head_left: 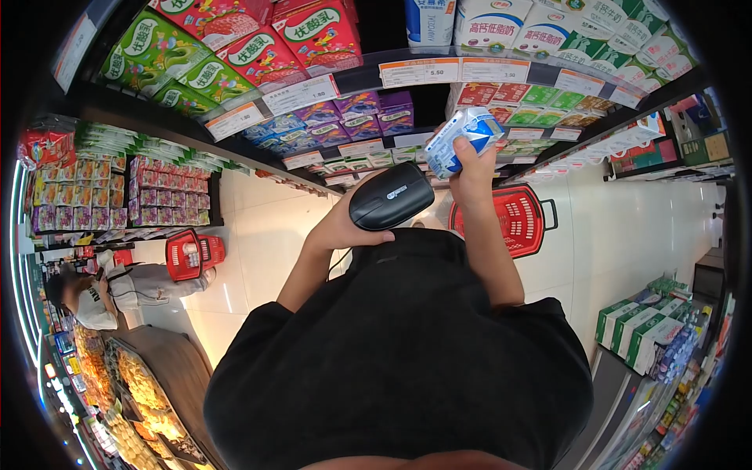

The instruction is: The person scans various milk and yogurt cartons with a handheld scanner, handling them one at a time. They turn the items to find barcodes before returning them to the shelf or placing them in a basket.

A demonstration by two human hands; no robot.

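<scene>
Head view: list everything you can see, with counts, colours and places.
blue-and-white cardboard carton: one, blue and white, held up before the shelves
black plastic handheld scanner: one, black, below the carton
red plastic baskets: two, red, one beside the right forearm, one far left
green and red drink cartons: many, top shelf, left
purple cartons: several, middle shelf
price labels: many, white and orange, shelf edges
other person: one, white top, lower left
left hand: fingers around the scanner
right hand: fingers gripping the carton
</scene>
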